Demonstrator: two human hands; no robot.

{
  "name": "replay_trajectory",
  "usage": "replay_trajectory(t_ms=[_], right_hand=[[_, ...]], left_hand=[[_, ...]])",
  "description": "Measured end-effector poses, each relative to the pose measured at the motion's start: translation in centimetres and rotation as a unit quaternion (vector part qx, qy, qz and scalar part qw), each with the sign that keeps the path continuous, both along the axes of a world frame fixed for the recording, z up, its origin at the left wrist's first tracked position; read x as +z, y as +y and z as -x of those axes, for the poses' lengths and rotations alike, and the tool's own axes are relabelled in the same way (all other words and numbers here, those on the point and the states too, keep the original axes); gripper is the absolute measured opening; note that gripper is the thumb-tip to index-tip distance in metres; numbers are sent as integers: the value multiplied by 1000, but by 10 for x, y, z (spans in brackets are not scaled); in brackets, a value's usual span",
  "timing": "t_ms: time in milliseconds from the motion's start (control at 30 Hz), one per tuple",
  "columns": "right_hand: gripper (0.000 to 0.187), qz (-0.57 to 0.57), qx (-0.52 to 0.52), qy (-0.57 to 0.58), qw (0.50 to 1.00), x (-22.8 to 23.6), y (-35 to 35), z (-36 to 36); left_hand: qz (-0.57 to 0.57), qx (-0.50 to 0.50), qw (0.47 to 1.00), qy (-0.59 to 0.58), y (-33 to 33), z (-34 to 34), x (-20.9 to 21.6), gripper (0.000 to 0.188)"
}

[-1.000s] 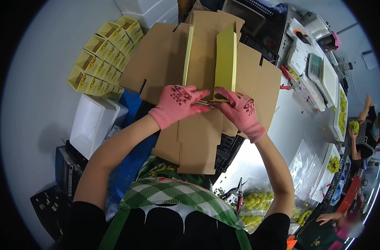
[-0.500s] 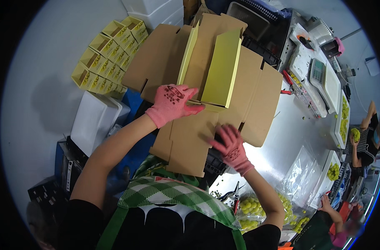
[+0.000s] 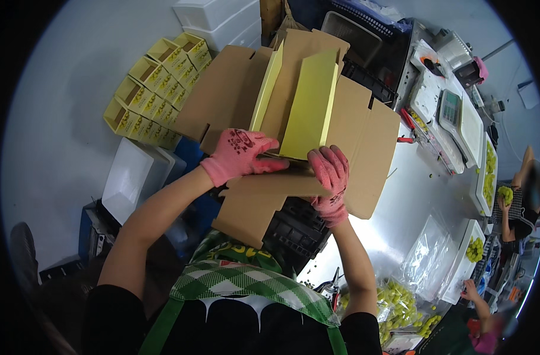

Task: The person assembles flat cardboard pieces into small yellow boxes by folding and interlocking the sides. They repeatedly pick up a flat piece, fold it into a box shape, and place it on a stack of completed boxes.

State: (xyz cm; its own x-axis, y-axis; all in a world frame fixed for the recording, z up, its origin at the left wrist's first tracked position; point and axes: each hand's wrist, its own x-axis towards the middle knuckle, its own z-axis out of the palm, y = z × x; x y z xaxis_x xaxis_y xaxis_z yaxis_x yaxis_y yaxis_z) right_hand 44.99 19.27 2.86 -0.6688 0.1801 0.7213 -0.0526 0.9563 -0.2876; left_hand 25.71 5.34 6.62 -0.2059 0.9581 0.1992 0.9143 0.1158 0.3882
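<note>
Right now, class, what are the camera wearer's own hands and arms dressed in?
The left hand and right hand wear matching pink gloves, deeper reddish pink over the fingers, with dark printed markings on the backs. The forearms are bare, and the short black sleeves end above the elbows.

Black crate (image 3: 295, 228) partly hidden beneath cardboard (image 3: 364, 139)

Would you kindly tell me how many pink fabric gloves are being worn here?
2: one on the left hand; one on the right hand, holding a raised brown cardboard flap.
</note>
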Motion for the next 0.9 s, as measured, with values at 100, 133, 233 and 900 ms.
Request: replay_trajectory(t_ms=[100,133,233,900], right_hand=[[41,6,-37,36,999,-3,-2,8],[40,7,-50,46,998,-4,-1,11],[37,-18,-27,32,999,0,9,12],[80,246,-71,30,966,-6,-20,29]], left_hand=[[76,-86,969,-220,-12,23,12,65],[47,-117,930,-345,-15,28,10,65],[-23,-139,840,-523,-22,26,-3,70],[-264,211,910,-238,17,-24,-20,60]])
